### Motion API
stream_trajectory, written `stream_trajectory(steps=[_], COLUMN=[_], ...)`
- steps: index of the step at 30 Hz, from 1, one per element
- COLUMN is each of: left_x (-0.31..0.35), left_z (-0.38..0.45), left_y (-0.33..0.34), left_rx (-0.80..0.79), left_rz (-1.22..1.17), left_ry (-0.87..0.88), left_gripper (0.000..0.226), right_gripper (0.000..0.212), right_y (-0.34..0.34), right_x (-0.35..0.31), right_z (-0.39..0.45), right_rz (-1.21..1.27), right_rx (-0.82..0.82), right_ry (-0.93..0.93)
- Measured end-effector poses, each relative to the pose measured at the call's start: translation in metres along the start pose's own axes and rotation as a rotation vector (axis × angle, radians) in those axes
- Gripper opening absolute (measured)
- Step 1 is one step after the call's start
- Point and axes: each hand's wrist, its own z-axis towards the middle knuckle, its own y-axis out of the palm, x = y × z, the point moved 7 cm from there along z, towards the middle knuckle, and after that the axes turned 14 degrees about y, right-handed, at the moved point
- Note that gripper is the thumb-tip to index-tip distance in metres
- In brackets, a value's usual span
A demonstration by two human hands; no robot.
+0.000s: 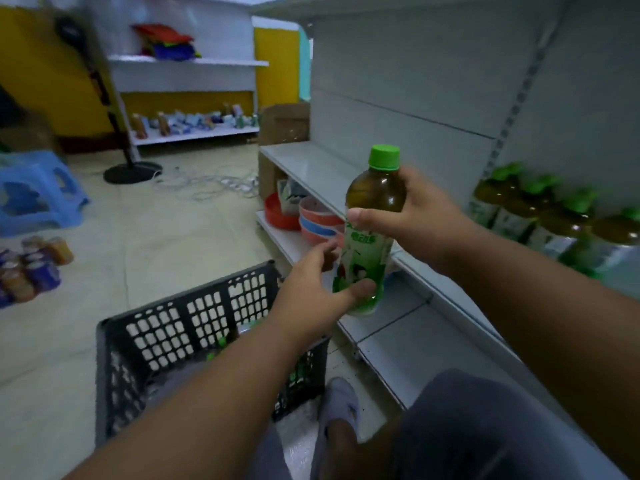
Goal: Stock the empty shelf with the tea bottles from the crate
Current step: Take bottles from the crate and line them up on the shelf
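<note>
Nearest to us are our own knees in grey cloth and a pale slipper [341, 398] on the smooth cream floor tiles [149, 244]. Just ahead sits the black plastic crate [180, 327], its walls a lattice of small square holes; green caps show inside, though our left forearm hides most of the contents.

Above the crate we hold 1 tea bottle [372, 220] upright with both hands. Our left hand [311, 292] cups the lower end, the thumb pressed across the glossy green label and the other fingers loosely spread behind it. Our right hand [415, 216] wraps the clear shoulder where the brown tea shows, thumb in front and fingers curled round the back. The ribbed cap is bright green.

The bottle hangs in front of the grey metal shelf [311, 168], a flat painted board with a slotted upright at the rear. Further right on the same board stands a row of stocked bottles [554, 220], blurred, perhaps 4 or 5. On the lower board rest stacked round bowls [318, 220], red, pink and blue.

Across the floor we see packed cans [31, 268], a blue plastic stool [38, 192], tangled white cables [214, 183], and a far white rack against a yellow wall [38, 71].
</note>
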Motion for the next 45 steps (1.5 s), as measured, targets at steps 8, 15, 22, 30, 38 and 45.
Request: stream_trajectory(steps=[8,15,22,30,38,45], left_x=[0.034,0.022,0.004,-0.025,-0.037,-0.035], left_z=[0.055,0.124,0.149,0.109,0.112,0.11], left_y=[0.115,0.234,0.334,0.395,0.41,0.409], left_rx=[-0.279,-0.478,-0.635,-0.736,-0.875,-0.888], left_rz=[0.013,0.248,0.385,0.778,0.94,0.972], left_ry=[0.153,0.331,0.403,0.357,0.351,0.369], left_gripper=[0.071,0.094,0.098,0.123,0.117,0.114], right_gripper=[0.066,0.073,0.073,0.071,0.038,0.057], right_y=[-0.118,-0.206,-0.264,-0.275,-0.254,-0.249], right_x=[0.05,0.127,0.203,0.252,0.31,0.315], right_z=[-0.028,-0.023,-0.022,-0.038,-0.051,-0.034], right_rz=[-0.015,-0.133,-0.113,-0.125,-0.344,-0.336], right_rx=[0.307,0.641,0.892,0.982,0.943,0.932], right_ry=[0.072,0.171,0.324,0.427,0.606,0.595])
